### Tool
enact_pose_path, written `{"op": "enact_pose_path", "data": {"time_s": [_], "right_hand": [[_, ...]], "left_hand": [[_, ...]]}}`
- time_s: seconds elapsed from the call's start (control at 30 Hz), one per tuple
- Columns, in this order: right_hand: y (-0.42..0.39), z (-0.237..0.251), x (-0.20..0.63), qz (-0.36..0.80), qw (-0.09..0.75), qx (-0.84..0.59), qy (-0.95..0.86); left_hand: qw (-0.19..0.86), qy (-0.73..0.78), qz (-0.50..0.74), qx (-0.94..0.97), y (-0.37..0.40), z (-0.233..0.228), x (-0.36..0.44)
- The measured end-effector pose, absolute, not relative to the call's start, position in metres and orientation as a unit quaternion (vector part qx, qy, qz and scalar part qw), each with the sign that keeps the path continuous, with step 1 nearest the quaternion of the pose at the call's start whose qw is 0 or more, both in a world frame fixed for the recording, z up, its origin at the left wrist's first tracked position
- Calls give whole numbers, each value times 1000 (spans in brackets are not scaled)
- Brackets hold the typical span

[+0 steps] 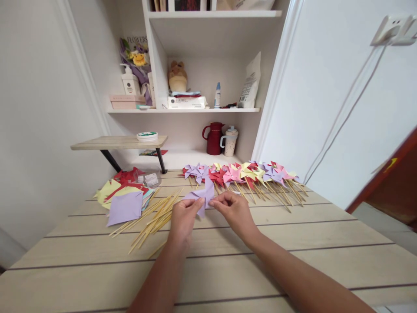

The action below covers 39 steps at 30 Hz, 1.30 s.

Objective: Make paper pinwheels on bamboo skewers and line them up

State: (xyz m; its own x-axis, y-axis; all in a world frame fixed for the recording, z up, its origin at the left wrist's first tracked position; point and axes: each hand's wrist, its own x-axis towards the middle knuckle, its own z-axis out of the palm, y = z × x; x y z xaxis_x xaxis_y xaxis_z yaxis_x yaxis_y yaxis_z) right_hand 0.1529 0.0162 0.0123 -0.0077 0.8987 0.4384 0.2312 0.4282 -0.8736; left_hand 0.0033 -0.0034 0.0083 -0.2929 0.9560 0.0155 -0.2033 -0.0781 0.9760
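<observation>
- Hands meet above the bench [293, 230]: left hand [183, 219] and right hand [233, 211] each pinch the lilac paper pinwheel [202, 196] between them.
- Loose bamboo sticks [153, 217] lie just left, nearer the left hand, long axes slanting away.
- Finished pinwheels [244, 174] lie beyond.

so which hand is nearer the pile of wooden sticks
Left. The left hand sits just right of the pile of wooden sticks, almost touching it, while the right hand is farther right, past the purple paper pinwheel both hold.
</observation>
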Motion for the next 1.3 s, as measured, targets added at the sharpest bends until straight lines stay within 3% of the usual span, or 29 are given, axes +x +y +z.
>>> {"op": "enact_pose_path", "data": {"time_s": [0.9,1.1,1.3], "right_hand": [[18,10,152,314,535,-436,-651],[20,13,160,222,585,-396,-672],[17,16,163,72,591,-365,-715]], "left_hand": [[438,494,636,400,-4,9,6],[406,522,632,404,-2,10,3],[284,552,618,482,-3,13,2]]}}
